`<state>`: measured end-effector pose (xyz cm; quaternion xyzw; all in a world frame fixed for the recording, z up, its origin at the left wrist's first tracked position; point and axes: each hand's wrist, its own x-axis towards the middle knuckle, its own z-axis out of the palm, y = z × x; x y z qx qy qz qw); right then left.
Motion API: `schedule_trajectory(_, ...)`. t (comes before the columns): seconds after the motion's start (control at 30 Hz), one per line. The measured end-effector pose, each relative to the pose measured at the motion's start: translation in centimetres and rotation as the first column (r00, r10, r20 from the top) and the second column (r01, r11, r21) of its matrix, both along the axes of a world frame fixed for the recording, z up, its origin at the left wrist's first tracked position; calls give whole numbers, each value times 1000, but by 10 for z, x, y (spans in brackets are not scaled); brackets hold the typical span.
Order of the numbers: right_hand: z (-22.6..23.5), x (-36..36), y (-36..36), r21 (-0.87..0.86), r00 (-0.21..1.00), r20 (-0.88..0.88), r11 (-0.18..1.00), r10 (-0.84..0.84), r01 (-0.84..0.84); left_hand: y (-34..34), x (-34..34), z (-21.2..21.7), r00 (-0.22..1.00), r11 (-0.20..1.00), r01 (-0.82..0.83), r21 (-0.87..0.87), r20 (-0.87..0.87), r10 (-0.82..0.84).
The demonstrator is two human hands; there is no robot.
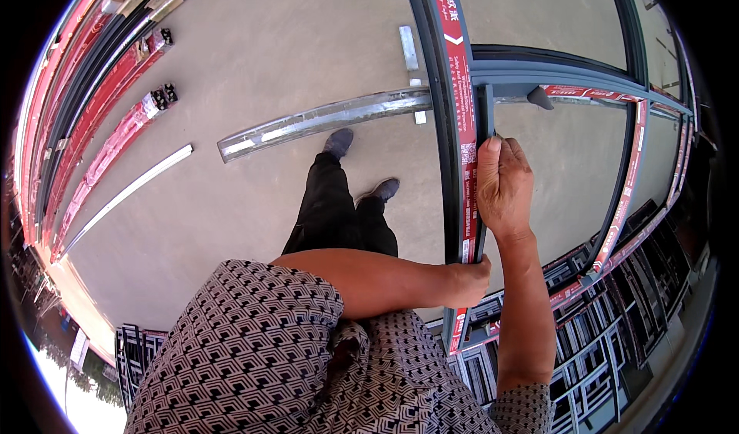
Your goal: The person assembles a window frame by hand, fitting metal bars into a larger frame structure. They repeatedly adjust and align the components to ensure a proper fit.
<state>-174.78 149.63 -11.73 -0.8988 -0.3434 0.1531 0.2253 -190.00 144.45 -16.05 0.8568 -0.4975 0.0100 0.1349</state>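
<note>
Large frame: dark grey window frame [437, 72], held above the floor [269, 34]; red printed film [464, 111] runs along its left side.
Grey bar: narrow dark grey bar [485, 111], lengthwise along the inner edge of the frame's left side; its far end lies by the corner where the crossbar [570, 72] meets that side.
Right hand: right hand [504, 184] closed on the grey bar, thumb laid along the top, fingers folded down on the inner side.
Left hand: left hand [466, 282] nearer the body, curled over the same side of the frame by the bar's near end – fingers hidden, cannot tell what they hold.
Loose piece: small grey pointed piece [541, 97] at the crossbar's inner edge, right of the bar.
Floor, centre: long silvery bar [308, 126], one end passing beneath the frame's left side; short silvery block [408, 47] beyond it.
Floor, left edge: red-wrapped bundles [108, 157] of long profiles – white strip [158, 169] beside the nearest.
Lower right: stacked dark frames [585, 342], many, overlapping.
Wearer: patterned shirt [254, 334], dark trousers [327, 211], feet left of the frame.
</note>
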Motion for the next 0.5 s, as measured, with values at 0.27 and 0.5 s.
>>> schedule_trajectory(0.27,0,5,-2,21,998,-59,999,34,-33,-4,3,-3,1000,1000,2,-31,-10,-2)
schedule_trajectory(0.5,-1,4,-2,33,998,-61,999,11,-9,-10,3,-9,999,998,0,-58,-34,-2)
